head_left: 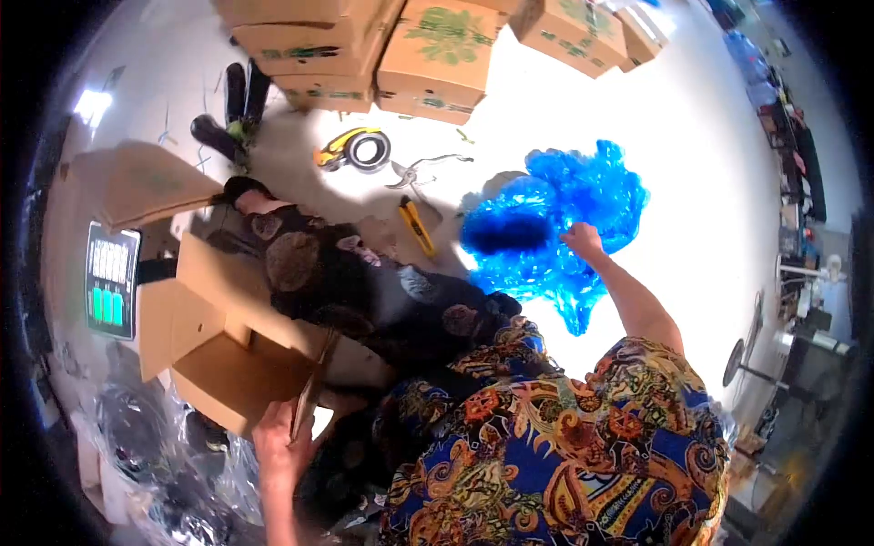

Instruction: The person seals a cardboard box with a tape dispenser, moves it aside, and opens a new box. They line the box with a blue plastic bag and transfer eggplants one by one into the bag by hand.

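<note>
My right hand (583,240) is closed on crumpled, shiny blue plastic (569,196) that looks like a pile of thin bags on the white floor. Its fingers pinch the near right part of the pile. On the other side, my left hand (280,446) grips the edge of an open cardboard box (238,369). The box stands tilted beside my legs with its flaps spread. Part of its inside shows and looks bare brown; the rest is hidden by the flaps.
A yellow utility knife (417,227), metal shears (423,173) and a tape dispenser (364,150) lie beyond my legs. Several dark eggplants (235,96) are farther left. Printed cartons (437,59) are stacked ahead. Clear plastic wrap (137,437) lies at lower left, below a panel with green bars (113,282).
</note>
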Demonstrator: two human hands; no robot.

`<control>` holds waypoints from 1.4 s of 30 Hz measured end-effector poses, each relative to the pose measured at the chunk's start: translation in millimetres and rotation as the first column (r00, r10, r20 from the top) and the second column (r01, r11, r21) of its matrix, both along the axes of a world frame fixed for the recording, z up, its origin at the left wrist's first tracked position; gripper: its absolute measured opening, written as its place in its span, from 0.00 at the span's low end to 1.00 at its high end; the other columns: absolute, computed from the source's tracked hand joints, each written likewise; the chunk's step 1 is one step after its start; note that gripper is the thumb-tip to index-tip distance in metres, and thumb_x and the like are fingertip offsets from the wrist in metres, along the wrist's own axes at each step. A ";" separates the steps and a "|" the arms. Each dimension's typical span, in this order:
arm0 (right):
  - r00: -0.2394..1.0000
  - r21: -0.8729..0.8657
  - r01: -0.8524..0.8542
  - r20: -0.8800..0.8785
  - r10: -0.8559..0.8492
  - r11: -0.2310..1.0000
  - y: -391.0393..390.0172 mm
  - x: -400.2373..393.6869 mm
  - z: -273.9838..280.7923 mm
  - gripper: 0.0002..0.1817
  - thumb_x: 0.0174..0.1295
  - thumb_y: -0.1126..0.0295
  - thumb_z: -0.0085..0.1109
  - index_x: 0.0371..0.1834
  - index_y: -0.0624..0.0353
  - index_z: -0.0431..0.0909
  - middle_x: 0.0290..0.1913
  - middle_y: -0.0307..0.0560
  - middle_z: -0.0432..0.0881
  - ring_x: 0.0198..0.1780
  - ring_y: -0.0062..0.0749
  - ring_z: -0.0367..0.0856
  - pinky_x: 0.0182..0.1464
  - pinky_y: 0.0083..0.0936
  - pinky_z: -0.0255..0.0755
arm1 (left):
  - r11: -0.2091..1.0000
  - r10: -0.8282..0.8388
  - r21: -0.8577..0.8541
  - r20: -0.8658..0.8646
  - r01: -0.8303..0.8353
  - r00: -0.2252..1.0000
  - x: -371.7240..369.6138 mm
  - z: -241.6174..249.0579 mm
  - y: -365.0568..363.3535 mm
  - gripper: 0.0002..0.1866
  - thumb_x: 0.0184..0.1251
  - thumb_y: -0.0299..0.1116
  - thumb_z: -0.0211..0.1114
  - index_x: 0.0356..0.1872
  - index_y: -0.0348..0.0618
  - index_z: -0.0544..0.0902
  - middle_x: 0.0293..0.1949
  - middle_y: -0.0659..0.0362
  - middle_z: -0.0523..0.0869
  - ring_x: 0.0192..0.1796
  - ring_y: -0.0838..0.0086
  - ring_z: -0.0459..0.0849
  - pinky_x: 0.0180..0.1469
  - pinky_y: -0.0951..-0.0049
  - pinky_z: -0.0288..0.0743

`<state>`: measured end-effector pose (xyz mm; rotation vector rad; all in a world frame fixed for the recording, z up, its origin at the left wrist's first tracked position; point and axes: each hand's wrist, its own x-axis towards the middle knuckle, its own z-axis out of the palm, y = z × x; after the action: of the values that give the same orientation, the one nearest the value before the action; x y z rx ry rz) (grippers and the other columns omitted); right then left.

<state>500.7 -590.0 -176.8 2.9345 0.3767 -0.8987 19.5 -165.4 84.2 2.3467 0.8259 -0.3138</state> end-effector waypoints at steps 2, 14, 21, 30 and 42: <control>0.979 0.080 0.129 0.146 -0.140 0.988 -18.5 -26.7 -9.7 0.36 0.43 0.48 0.74 0.53 0.57 0.77 0.53 0.60 0.78 0.55 0.51 0.77 0.55 0.40 0.73 | 0.999 0.013 -0.038 0.047 -0.011 0.999 12.3 15.6 0.4 0.15 0.50 0.28 0.70 0.42 0.39 0.82 0.33 0.48 0.81 0.34 0.51 0.82 0.37 0.57 0.75; 0.523 0.222 -0.726 -0.434 0.733 0.650 16.9 -128.2 -35.8 0.10 0.50 0.62 0.59 0.28 0.53 0.86 0.35 0.57 0.84 0.38 0.52 0.84 0.39 0.45 0.79 | 0.999 0.000 -0.039 -0.018 -0.001 1.000 6.2 19.2 -18.4 0.22 0.53 0.28 0.70 0.51 0.38 0.79 0.46 0.45 0.80 0.45 0.52 0.81 0.46 0.60 0.74; 0.802 0.834 -0.111 -0.246 0.544 0.541 160.0 -99.5 125.4 0.11 0.65 0.64 0.56 0.31 0.59 0.72 0.23 0.43 0.70 0.27 0.28 0.77 0.31 0.31 0.74 | 0.970 0.215 0.042 0.327 -0.241 0.920 57.0 78.6 -46.9 0.21 0.58 0.25 0.63 0.55 0.36 0.77 0.47 0.49 0.80 0.45 0.60 0.81 0.50 0.67 0.75; 0.449 0.976 0.029 -0.205 0.870 0.214 316.8 -140.8 344.4 0.14 0.71 0.60 0.52 0.43 0.61 0.76 0.35 0.42 0.79 0.38 0.27 0.80 0.39 0.25 0.76 | 0.886 0.220 -0.460 0.527 0.058 0.821 154.6 39.8 -18.4 0.18 0.65 0.31 0.62 0.55 0.36 0.77 0.48 0.53 0.84 0.47 0.67 0.83 0.48 0.70 0.77; 0.632 0.908 -0.343 0.035 0.774 0.240 410.2 -143.9 317.6 0.18 0.69 0.63 0.56 0.57 0.59 0.75 0.37 0.37 0.79 0.38 0.19 0.75 0.43 0.18 0.71 | 0.954 0.217 0.019 0.646 -0.300 0.732 17.9 90.4 21.2 0.09 0.59 0.25 0.61 0.40 0.35 0.83 0.39 0.54 0.84 0.45 0.67 0.82 0.45 0.67 0.77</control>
<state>356.8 -179.9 140.8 2.6072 2.4798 -1.4986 37.4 -144.2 174.6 2.1715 0.8159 0.6536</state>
